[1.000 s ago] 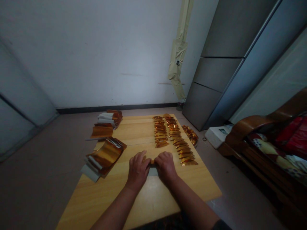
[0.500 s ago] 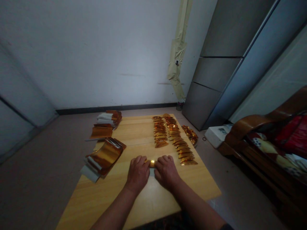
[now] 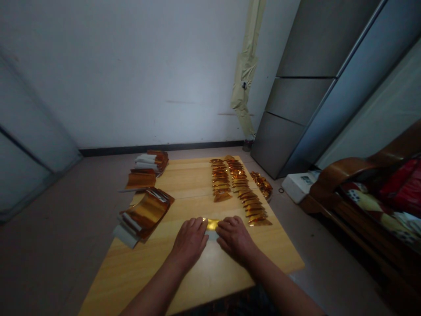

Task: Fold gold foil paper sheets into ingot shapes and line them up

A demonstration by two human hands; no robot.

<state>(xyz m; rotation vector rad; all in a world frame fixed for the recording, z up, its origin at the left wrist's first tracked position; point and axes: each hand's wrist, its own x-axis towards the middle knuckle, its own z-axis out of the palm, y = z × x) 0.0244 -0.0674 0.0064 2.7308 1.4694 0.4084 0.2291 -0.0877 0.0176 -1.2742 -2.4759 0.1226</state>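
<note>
Near the front of the wooden table, a sheet of gold foil paper [image 3: 212, 224] is partly folded, with its pale underside showing along the near edge. My left hand [image 3: 190, 238] grips its left end, fingers curled on top and thumb at the near side. On the right end, my right hand [image 3: 237, 239] is closed in the same way. The fingers cover both ends of the paper. To the right, folded gold foil pieces [image 3: 221, 180] stand in overlapping rows. Stacks of gold foil sheets [image 3: 146, 213] with pale backs lie to the left.
The wooden table [image 3: 190, 281] stands before a white wall [image 3: 131, 79]. Beyond its right edge sits a container of gold pieces [image 3: 262, 184]. A grey refrigerator [image 3: 286, 118], a white box [image 3: 297, 186] and a wooden sofa [image 3: 332, 188] are at the right.
My hands have moved slightly apart, and more of the gold face shows between them. The view has shifted a little; the stacks and rows look unchanged.
</note>
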